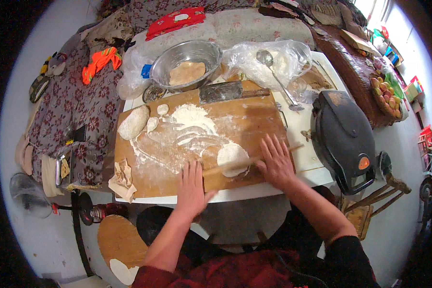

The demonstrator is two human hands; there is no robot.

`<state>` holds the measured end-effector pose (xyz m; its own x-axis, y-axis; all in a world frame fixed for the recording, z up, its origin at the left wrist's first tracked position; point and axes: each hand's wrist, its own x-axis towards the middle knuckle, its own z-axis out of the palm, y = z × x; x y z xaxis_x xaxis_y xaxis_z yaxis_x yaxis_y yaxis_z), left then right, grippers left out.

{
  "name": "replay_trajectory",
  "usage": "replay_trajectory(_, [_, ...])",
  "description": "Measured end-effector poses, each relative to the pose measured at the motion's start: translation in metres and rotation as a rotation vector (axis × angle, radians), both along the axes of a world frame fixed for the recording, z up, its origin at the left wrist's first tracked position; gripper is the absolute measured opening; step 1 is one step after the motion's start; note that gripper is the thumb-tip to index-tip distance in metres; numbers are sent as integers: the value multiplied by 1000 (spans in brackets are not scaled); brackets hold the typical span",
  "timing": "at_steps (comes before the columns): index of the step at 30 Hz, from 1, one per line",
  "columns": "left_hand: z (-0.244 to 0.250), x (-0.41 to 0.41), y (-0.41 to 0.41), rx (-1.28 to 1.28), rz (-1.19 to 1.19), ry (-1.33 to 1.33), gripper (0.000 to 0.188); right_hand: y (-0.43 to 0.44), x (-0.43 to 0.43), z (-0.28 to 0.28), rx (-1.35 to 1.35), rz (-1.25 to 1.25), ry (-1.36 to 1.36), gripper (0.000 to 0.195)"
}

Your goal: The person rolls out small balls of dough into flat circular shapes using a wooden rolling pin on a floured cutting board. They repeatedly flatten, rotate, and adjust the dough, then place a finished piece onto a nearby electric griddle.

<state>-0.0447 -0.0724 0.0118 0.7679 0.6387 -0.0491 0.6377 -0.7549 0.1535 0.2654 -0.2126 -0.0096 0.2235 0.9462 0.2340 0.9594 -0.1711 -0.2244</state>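
Note:
A thin wooden rolling pin [234,165], blurred, lies slantwise across a round flat piece of dough [233,153] on the floured wooden board [158,187]. My left hand [193,187] rests flat over the pin's left end, fingers stretched forward and thumb out. Over its right part lies my right hand [277,162], palm down, fingers straight and not wrapped round it. At the board's left are a large dough lump [134,123] and two small pieces, one a dough ball [162,109]. Loose flour [192,117] is spread across the middle.
A cleaver [221,92] lies along the board's back edge. Behind stand a steel bowl [158,68] with dough inside and a plastic bag [234,57] beside a ladle [282,86]. A black electric griddle [342,133] is at right; crumpled paper [123,180] sits at the left corner.

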Motion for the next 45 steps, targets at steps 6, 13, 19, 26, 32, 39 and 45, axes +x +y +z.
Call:
replay_trajectory(6, [-10,29,34,107,-19,-106,106,-5,5,-12,-18,-120,68,75])
replay_trajectory(13, [-4,48,42,51,123,-113,95,19,-1,-3,92,-93,-9,68])
replay_trajectory(19, [-7,21,10,28,141,-99,78,-16,-3,-8,186,-24,-11,27])
replay_trajectory(26, [3,92,38,-14,186,-339,22,17,28,-52,205,-435,-11,31])
replay_trajectory(32, [6,132,43,-190,305,-175,36,16,16,-37,248,-432,-80,28])
replay_trajectory(39, [-15,110,53,-332,507,-460,36,15,19,-43,281,-429,-55,30])
replay_trajectory(45, [-5,38,40,-296,621,-272,44,17,20,-49,274,-436,-70,32])
